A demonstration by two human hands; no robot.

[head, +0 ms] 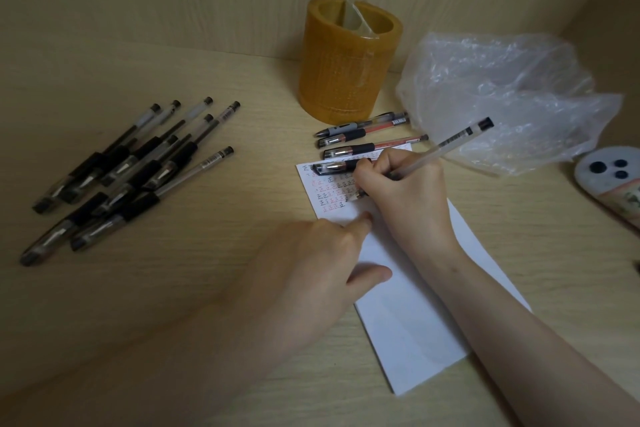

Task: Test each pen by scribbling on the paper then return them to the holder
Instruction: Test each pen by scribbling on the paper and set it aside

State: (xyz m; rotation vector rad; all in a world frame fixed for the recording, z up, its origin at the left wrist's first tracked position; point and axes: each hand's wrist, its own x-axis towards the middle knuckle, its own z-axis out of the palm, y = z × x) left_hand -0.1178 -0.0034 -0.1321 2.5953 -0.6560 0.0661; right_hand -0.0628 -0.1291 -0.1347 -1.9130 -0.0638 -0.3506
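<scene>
Your left hand (311,263) presses the paper (415,322) with loose, straight fingers. Your right hand (405,191) pinches a pen (450,144), its tip on the paper's far part. Behind stands the holder (349,59); a pile of pens (121,170) lies at the left.

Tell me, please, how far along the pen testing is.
Done: rows of marks fill the top of the paper, and four pens lie at its top edge near the holder, probably tested. In hand: the right hand writes with a clear pen while the left hand presses the paper. Left: a pile of black pens waits at the left, and no pen shows in the holder.
</scene>
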